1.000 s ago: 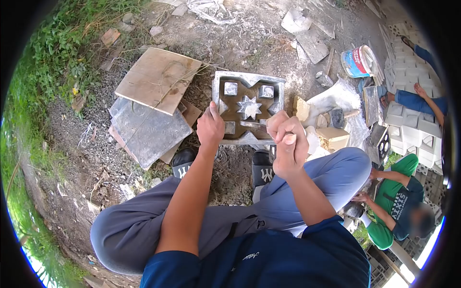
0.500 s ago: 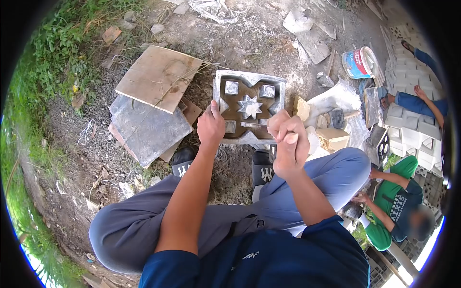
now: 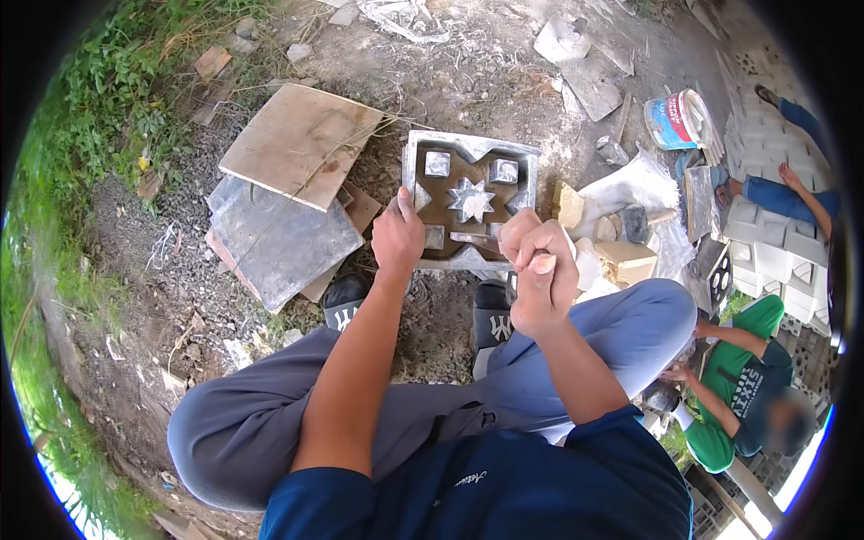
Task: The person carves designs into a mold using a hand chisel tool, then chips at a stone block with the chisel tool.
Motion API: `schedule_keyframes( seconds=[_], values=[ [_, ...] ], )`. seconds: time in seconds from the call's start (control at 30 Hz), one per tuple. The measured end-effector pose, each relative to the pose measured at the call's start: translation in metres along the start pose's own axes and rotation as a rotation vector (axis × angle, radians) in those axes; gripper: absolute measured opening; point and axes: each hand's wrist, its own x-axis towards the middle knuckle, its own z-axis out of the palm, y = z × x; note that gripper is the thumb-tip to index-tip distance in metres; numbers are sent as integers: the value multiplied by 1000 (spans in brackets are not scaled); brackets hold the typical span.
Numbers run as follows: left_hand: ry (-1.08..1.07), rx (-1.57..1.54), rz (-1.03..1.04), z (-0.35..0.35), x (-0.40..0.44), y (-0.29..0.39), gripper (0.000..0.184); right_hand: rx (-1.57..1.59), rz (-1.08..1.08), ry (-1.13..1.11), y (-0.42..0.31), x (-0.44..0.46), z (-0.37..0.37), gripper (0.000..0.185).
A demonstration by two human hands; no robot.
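A square grey metal mould [image 3: 529, 175], with raised blocks and an eight-pointed star [image 3: 471, 200] in its middle, stands on the ground between my feet. Brown material coats the floor around the raised shapes. My left hand [image 3: 398, 236] is closed on the mould's left rim, thumb on top. Over the lower right corner, my right hand [image 3: 542, 270] makes a fist round a narrow flat-bladed tool [image 3: 472, 241]. Its blade points left into the mould, just below the star; the handle is mostly hidden by my fingers.
Left of the mould lie a wooden board [image 3: 301, 144] and grey slabs [image 3: 283, 238]. Broken foam-like chunks [image 3: 625, 261], a white sack [image 3: 634, 184] and a paint bucket [image 3: 670, 121] are to the right. A person in green trousers [image 3: 720, 378] sits at lower right, near stacked pale blocks [image 3: 774, 234].
My right hand and the tool have shifted slightly left and down over the mould. My left hand keeps its hold on the rim.
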Motion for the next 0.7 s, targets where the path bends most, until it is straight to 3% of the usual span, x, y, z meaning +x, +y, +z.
schedule_keyframes(
  seconds=[0.13,0.27,0.4,0.53,0.7],
  values=[
    [-7,-15,3,1,-3,-3,73,-23,140,23,8,0,1,39],
    [-3,-5,24,0,1,-4,72,13,29,-27,-4,5,3,41],
    [-10,-12,8,1,-2,-4,71,-26,124,-66,8,5,5,41],
    [-7,5,6,-1,2,-2,70,58,31,-69,-3,10,5,41],
    [-47,0,-35,-1,-1,-1,65,3,114,-151,9,5,7,41]
  ],
)
